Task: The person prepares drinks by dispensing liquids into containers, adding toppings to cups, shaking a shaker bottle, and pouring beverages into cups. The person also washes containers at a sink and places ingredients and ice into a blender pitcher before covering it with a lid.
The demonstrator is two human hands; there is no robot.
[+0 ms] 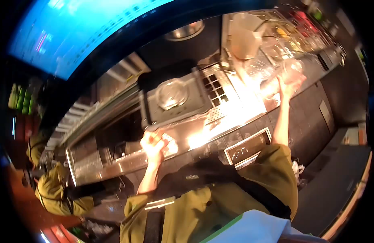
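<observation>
My right hand (290, 85) is closed around a transparent cup (292, 68) over the bright, wet area at the right of the counter. My left hand (153, 146) is low at the counter's front edge, fingers curled. A small whitish patch (170, 144) shows against those fingers, but glare and blur hide what it is. Just beyond my left hand sits a black tray (154, 117) with a round transparent bowl (172, 93) in it.
A large translucent pitcher (245, 37) stands behind the right hand, near racks of glassware (304, 32). A black grid (215, 90) lies beside the tray. A bright screen (81, 32) overhangs the upper left. Another person (59, 192) in olive clothing is at the left.
</observation>
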